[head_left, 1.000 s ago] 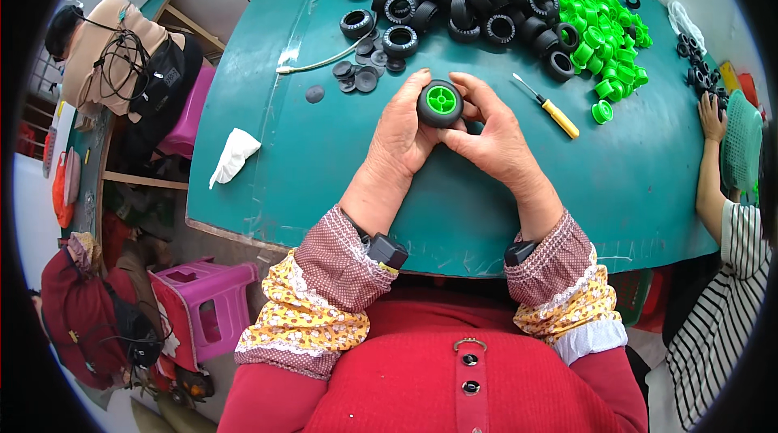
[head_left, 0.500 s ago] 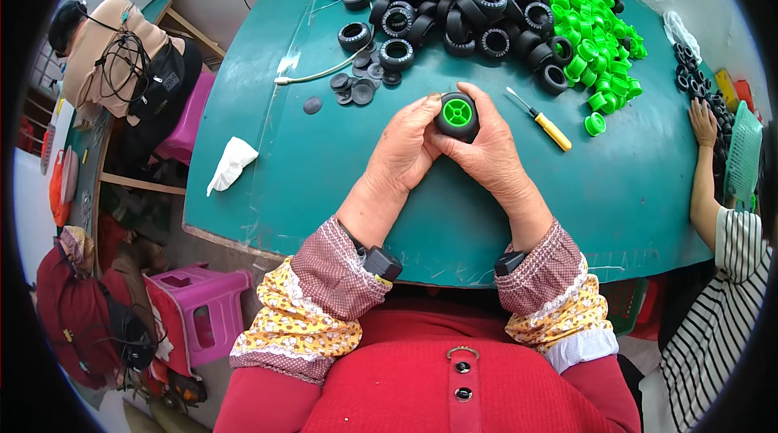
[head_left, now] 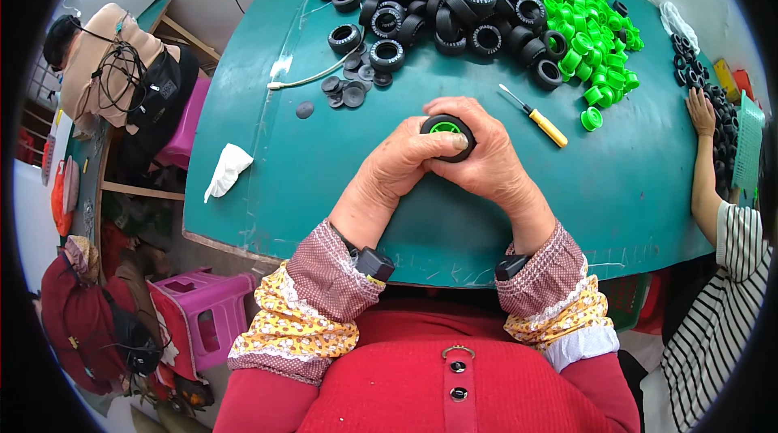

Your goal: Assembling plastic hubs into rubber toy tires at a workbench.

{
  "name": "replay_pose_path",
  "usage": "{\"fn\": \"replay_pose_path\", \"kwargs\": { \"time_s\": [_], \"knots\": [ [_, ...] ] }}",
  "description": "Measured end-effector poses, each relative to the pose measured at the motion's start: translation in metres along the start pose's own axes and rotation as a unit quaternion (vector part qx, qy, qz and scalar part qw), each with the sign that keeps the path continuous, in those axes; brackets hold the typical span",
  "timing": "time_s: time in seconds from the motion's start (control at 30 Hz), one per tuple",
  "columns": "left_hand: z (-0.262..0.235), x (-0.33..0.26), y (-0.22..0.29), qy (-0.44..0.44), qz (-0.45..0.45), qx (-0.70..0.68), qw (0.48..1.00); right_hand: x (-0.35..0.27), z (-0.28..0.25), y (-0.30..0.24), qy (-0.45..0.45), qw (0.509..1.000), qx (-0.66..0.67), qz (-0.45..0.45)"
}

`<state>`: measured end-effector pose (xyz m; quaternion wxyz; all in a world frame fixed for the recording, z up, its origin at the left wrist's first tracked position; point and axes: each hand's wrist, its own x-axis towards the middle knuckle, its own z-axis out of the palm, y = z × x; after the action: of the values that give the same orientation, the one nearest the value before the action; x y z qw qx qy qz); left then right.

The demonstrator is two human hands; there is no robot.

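Observation:
Between my two hands, above the table, is a small toy wheel (head_left: 463, 149), a black tyre around a green hub. My left hand (head_left: 405, 153) is closed on it, its thumb lying across the green hub. Wrapped round the wheel's far and right side is my right hand (head_left: 485, 149), its fingers partly hidden behind it. To the right lies a screwdriver (head_left: 535, 117) with a yellow handle. Several flat black discs (head_left: 353, 94) lie beyond my left hand. A heap of black tyres (head_left: 454, 12) and a heap of green hubs (head_left: 596, 36) are at the far side.
A white cable (head_left: 312, 81) crosses the green table (head_left: 324, 166) at the left, near a crumpled tissue (head_left: 229, 170). At the right, another person's hand (head_left: 702, 113) rests by more tyres and a green basket (head_left: 745, 145). Pink stools (head_left: 207, 311) stand at the left.
My hands have drawn slightly toward me with the wheel. My left thumb has moved from the tyre's edge onto the green hub, and my right fingers now curl over the far side.

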<state>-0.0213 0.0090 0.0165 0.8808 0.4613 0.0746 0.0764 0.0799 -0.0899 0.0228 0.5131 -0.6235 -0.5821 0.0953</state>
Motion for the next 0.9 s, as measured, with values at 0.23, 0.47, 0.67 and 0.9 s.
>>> {"fn": "replay_pose_path", "kwargs": {
  "time_s": [0.23, 0.47, 0.67, 0.9],
  "knots": [
    [-0.001, 0.005, -0.006, 0.055, -0.005, -0.001, 0.998, 0.001, -0.001, -0.002, -0.036, 0.981, 0.105, 0.162],
    [-0.002, 0.007, -0.003, 0.128, 0.035, -0.008, 0.991, 0.002, -0.007, 0.01, -0.002, 0.905, 0.358, 0.23],
    [0.0, 0.009, -0.009, 0.053, 0.044, 0.027, 0.997, -0.003, -0.002, 0.014, 0.052, 0.855, 0.429, 0.286],
    [0.005, 0.006, -0.004, 0.078, 0.013, 0.025, 0.997, -0.003, 0.006, 0.01, 0.055, 0.848, 0.435, 0.297]
  ]
}}
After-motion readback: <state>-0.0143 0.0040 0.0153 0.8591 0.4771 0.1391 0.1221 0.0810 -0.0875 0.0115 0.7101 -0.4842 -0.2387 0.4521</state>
